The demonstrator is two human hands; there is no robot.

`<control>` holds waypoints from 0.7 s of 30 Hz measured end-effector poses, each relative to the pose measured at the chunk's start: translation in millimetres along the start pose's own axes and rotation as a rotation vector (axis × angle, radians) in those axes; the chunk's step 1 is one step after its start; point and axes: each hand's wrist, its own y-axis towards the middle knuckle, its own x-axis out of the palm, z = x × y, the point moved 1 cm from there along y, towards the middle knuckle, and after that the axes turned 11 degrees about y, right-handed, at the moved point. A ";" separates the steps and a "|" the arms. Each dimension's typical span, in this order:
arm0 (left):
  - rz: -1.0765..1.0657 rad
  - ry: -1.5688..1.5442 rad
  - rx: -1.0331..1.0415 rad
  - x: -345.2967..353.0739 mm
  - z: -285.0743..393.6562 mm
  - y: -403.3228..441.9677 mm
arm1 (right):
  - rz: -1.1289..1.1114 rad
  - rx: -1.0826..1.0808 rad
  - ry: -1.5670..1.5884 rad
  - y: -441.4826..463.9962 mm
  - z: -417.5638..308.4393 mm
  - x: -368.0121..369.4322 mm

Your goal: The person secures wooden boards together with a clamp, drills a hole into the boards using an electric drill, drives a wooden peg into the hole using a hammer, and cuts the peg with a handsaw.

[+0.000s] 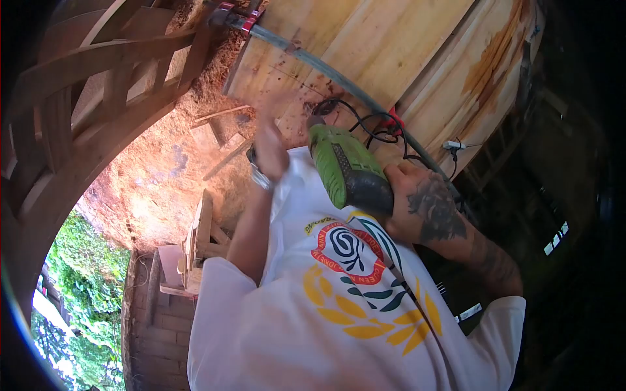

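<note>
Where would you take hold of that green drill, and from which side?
Probably at its dark rear end, coming from the person's right, where the right grip holds it. The green drill slants with its nose pointing away toward the boards, leaving the rear closer; any handle underneath is hidden.

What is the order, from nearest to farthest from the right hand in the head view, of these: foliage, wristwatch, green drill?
1. Green drill: held in the right hand.
2. Wristwatch: at the wrist of the left hand.
3. Foliage: outdoors, at the picture's lower left.
</note>
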 end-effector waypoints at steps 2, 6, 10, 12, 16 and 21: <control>0.219 0.376 -0.314 -23.5 -49.9 46.7 | 0.015 -0.008 -0.007 -1.3 -1.9 1.5; 0.005 0.703 -0.475 -45.6 -191.1 109.0 | 0.054 -0.014 0.055 -4.5 -1.1 5.7; -0.229 0.741 -0.601 -31.7 -221.0 115.6 | 0.088 0.026 0.153 -5.7 1.6 11.2; -0.253 0.773 -0.506 -33.9 -225.2 114.9 | 0.099 -0.019 0.122 -6.0 1.6 9.9; -0.276 0.898 -0.239 -37.5 -215.1 110.5 | 0.062 -0.060 0.100 -10.1 0.8 5.8; -0.317 1.010 -0.151 -37.3 -220.3 106.6 | 0.038 -0.127 0.004 -12.4 4.2 15.6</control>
